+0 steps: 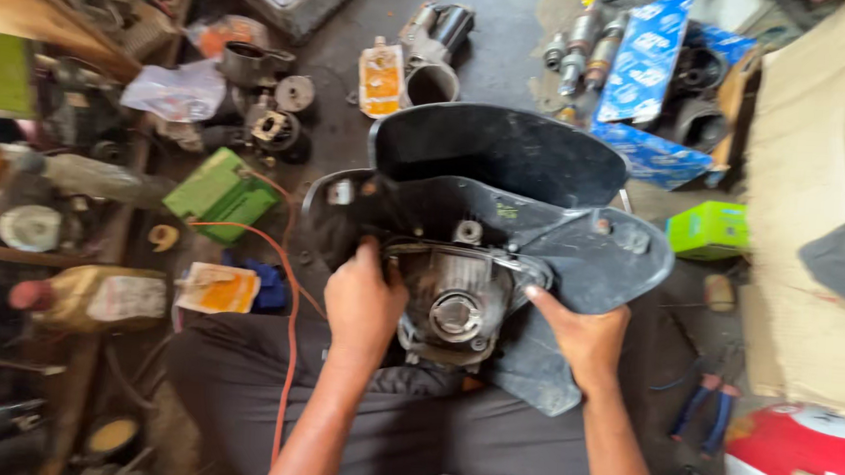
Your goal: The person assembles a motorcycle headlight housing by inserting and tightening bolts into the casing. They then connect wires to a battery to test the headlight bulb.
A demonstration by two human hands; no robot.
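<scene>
Your lap, low in the centre of the frame, carries a dark plastic headlamp housing (pixel 501 203) with the metal lamp unit (pixel 455 307) seated in its back, so, judging by that, the two are not yet apart. Your left hand (pixel 363 307) has its fingers closed on the unit's left edge, and your right hand (pixel 583 335) grips the housing's lower right flap. Further out, a blue carton (pixel 648 76) at upper right holds dark round parts.

Even, soft daylight — no harsh shadows; slight motion blur throughout, edges stretched by wide lens, left side dimmer.
</scene>
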